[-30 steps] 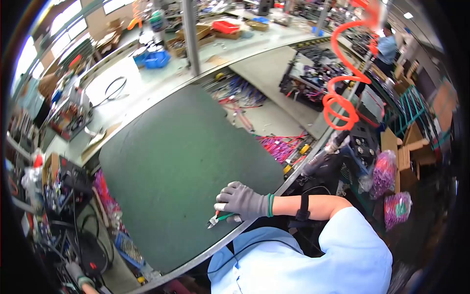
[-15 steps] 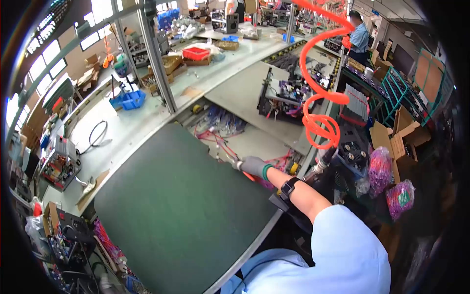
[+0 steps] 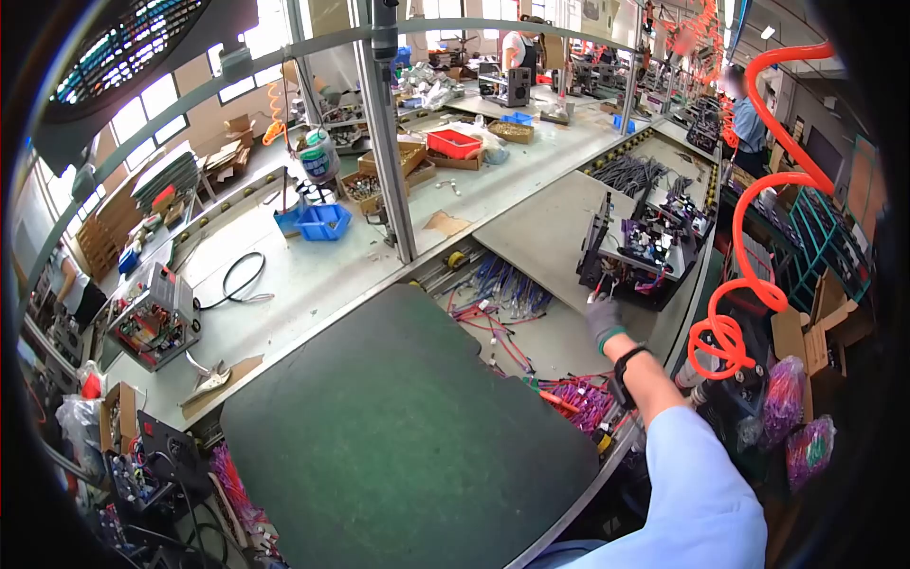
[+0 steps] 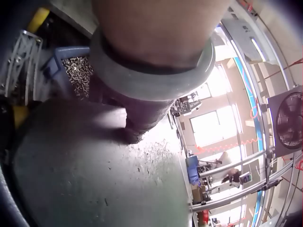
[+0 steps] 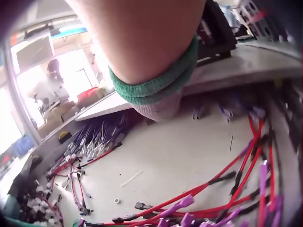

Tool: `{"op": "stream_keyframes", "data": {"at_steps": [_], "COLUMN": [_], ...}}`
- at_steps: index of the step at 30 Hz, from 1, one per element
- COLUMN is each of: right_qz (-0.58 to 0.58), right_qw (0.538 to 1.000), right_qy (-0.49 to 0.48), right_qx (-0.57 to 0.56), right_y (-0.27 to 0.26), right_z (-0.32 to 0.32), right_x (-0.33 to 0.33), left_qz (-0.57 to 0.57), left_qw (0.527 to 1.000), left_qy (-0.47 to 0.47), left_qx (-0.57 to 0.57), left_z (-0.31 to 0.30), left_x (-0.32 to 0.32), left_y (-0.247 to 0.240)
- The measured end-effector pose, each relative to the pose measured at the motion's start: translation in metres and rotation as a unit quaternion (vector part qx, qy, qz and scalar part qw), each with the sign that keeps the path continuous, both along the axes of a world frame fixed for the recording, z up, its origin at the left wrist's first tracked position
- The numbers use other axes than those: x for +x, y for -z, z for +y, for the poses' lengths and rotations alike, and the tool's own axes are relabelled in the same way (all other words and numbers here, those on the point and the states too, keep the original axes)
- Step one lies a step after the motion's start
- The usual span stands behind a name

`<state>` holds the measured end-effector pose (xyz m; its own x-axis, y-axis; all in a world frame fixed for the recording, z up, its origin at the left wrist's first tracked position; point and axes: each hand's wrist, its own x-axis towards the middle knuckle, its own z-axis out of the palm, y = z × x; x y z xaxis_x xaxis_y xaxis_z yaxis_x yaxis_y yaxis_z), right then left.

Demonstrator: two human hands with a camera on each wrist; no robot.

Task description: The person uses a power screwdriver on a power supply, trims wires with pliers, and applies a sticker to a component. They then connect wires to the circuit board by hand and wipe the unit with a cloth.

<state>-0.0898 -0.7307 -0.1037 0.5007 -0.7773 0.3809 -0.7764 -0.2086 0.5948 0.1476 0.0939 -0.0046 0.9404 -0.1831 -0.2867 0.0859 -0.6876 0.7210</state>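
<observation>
Holds the right grip (image 3: 605, 321), in a grey glove, at the near-left corner of the unit (image 3: 649, 248). Cannot tell whether released or grasping a part: too small at the fingertips in the head view, and hidden beyond the green cuff (image 5: 154, 94) in the right wrist view. Has the unit just at 1 o'clock of this grip, resting on the grey board (image 3: 536, 228), with a black frame and white and purple parts.

Holds the left grip (image 4: 149, 113), also gloved, above or on the dark green mat (image 3: 398, 427); cannot tell which. Cannot tell either whether clenched or released, for the hidden fingers. Shows near it, at 10 o'clock in the left wrist view, a blue bin (image 4: 60, 80) with small metal screws (image 4: 78, 74).

Further, counting again from the right grip in the head view, shows blue wires (image 3: 512, 286) near 10 o'clock on the desk (image 3: 559, 349), pink and purple wires (image 3: 586, 403) between 6 and 7, and the mat at 8. Has the coiled orange hose (image 3: 720, 346) at about 3, bagged wires (image 3: 785, 396) at 4, and, well apart, a blue tray (image 3: 322, 223) at 10.
</observation>
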Motion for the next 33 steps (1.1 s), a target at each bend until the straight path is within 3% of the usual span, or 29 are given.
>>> {"op": "stream_keyframes", "data": {"at_steps": [2, 3, 5, 7, 9, 11, 13, 15, 16, 17, 19, 21, 22, 24, 27, 28, 30, 33], "right_qz": [0.092, 0.09, 0.057, 0.053, 0.088, 0.144, -0.045, 0.046, 0.049, 0.012, -0.035, 0.032, 0.028, -0.008, -0.055, -0.056, -0.062, -0.057], "right_qw": [0.994, 0.994, 0.983, 0.983, 0.97, 0.958, 0.954, 0.927, 0.925, 0.926, 0.934, 0.925, 0.931, 0.929, 0.913, 0.916, 0.913, 0.929], "right_qy": [-0.005, -0.003, -0.01, -0.009, -0.017, -0.107, -0.262, -0.273, -0.265, -0.248, -0.232, -0.23, -0.168, -0.146, -0.038, -0.042, -0.049, -0.061], "right_qx": [0.057, 0.056, 0.176, 0.175, 0.226, 0.224, 0.136, 0.253, 0.268, 0.283, 0.27, 0.3, 0.324, 0.341, 0.403, 0.395, 0.4, 0.36], "right_y": [-0.019, -0.033, -0.07, -0.108, -0.154, -0.187, -0.198, -0.278, -0.27, -0.273, -0.316, -0.296, -0.282, -0.231, -0.177, -0.17, -0.168, -0.142], "right_z": [0.002, 0.006, 0.034, 0.064, 0.103, 0.138, 0.182, 0.229, 0.245, 0.253, 0.246, 0.244, 0.245, 0.233, 0.228, 0.233, 0.234, 0.219], "right_x": [-0.003, 0.0, 0.007, 0.02, 0.034, 0.044, 0.067, 0.13, 0.117, 0.12, 0.142, 0.116, 0.11, 0.078, 0.034, 0.026, 0.024, 0.023], "left_qz": [0.001, -0.001, -0.019, 0.012, -0.079, -0.131, -0.038, -0.049, -0.021, -0.012, 0.042, 0.039, 0.011, 0.005, 0.108, 0.11, 0.218, 0.154], "left_qw": [0.999, 0.999, 0.995, 0.994, 0.983, 0.967, 0.974, 0.966, 0.968, 0.965, 0.967, 0.965, 0.971, 0.974, 0.939, 0.939, 0.905, 0.914], "left_qy": [0.028, 0.031, 0.089, 0.067, 0.165, 0.219, 0.215, 0.224, 0.182, 0.139, 0.118, 0.132, 0.138, 0.115, 0.123, 0.13, 0.061, 0.11], "left_qx": [-0.036, -0.037, -0.033, -0.088, -0.016, -0.002, -0.055, -0.123, -0.169, -0.223, -0.221, -0.224, -0.194, -0.194, -0.302, -0.3, -0.361, -0.358], "left_z": [0.009, 0.008, 0.009, -0.013, -0.018, -0.047, -0.069, -0.089, -0.095, -0.102, -0.105, -0.102, -0.098, -0.098, -0.103, -0.106, -0.108, -0.104], "left_x": [0.009, 0.013, 0.019, 0.012, 0.009, 0.0, -0.005, -0.004, -0.015, -0.012, -0.011, -0.011, -0.009, -0.007, -0.02, -0.02, -0.021, -0.018], "left_y": [0.01, 0.013, 0.014, -0.003, -0.002, -0.023, -0.018, 0.014, 0.019, 0.017, 0.026, 0.034, 0.051, 0.07, 0.019, 0.021, 0.026, 0.023]}}
